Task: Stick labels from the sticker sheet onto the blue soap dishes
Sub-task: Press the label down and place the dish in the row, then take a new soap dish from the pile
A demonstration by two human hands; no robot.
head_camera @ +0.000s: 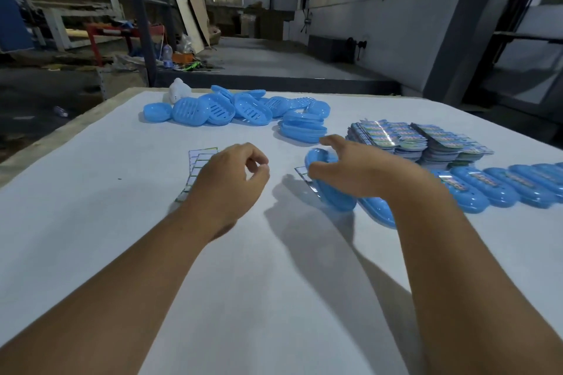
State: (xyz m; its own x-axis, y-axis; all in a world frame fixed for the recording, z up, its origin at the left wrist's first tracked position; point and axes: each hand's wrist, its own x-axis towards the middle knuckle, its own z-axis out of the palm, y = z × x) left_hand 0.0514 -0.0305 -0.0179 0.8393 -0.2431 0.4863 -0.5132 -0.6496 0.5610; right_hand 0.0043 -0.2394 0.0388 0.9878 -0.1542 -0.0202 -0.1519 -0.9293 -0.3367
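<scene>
The white table (91,222) carried everything, and the sticker sheet (199,166) lying near its middle serves as the landmark. The left hand (227,179) hovered over the right part of that sheet, its thumb and forefinger curled toward each other as if pinching; whether a label sat between them could not be told. To the right of the sheet, well apart from it, the right hand (356,167) was spread, thumb and fingers arched over a blue soap dish (332,195) that stood tilted on its edge; the fingers seemed to touch its upper rim without closing round it. A second strip of sheet (304,175) showed at the left edge of that dish, partly hidden under it. Further right of the sheet, a row of labelled soap dishes (499,189) lay overlapping one another, each with a coloured label on top. Behind that row stood stacks of printed cards (417,140). Beyond the sheet, toward the far edge of the table, lay a loose heap of unlabelled soap dishes (219,108), some showing slotted insides, with a short stack of dishes (303,129) at its right end. A small white object (178,91) sat at the heap's far left.
</scene>
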